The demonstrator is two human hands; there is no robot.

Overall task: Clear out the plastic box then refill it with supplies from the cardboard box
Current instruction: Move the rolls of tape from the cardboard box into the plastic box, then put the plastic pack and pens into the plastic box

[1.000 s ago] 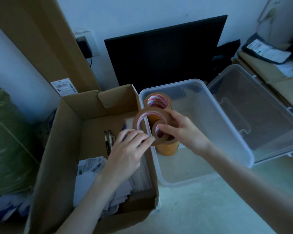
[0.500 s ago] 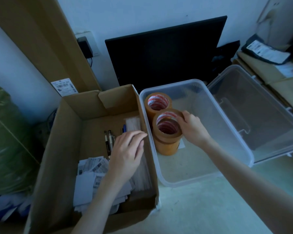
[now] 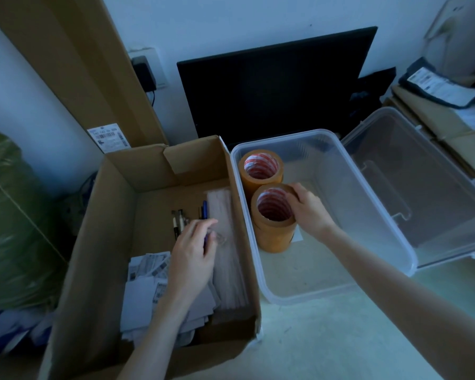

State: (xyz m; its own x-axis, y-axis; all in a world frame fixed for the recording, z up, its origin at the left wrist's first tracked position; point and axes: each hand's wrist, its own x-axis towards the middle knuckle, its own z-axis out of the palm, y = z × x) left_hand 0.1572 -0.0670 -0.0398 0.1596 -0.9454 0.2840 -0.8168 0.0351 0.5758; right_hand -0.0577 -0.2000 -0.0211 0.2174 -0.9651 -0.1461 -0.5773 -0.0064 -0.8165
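A: Right hand (image 3: 309, 212)?
B: Inside the plastic box (image 3: 379, 220), fingers curled round the rim of the near tape stack (image 3: 274, 229). Gripping the top roll there, thumb side at the core opening.

A: And the left hand (image 3: 194, 256)?
B: Down in the cardboard box (image 3: 99, 237), fingers loosely bent above the pens (image 3: 180, 222). Blurred at the fingertips; impossible to tell whether holding anything or merely hovering.

A: Tape, exactly where?
B: Two stacks of orange-brown rolls, both upright in the left end of the plastic box. Far tape stack (image 3: 261, 171) close against the left wall, toward the back corner. Near one just in front of it, touching or almost touching. Red-and-white striped cores visible in both. Small white slip under the near stack's right edge.

A: Rest of the plastic box?
B: Bare floor across the middle and right. Clear lid (image 3: 428, 185) lying open just beside the right wall, tilted up at its far side.

A: Cardboard box contents?
B: Pens lying side by side near the middle, a blue one among them. Pale flat packet (image 3: 225, 242) along the right wall. Heap of printed labels (image 3: 146, 272) at the near end, partly under the left forearm.

A: Around them?
B: Dark monitor (image 3: 277, 89) leaning on the wall behind both boxes. Tall cardboard sheet (image 3: 74, 64) at back left with a barcode sticker, plug in a wall socket beside it. Green wrapped bundle (image 3: 14, 220) far left.
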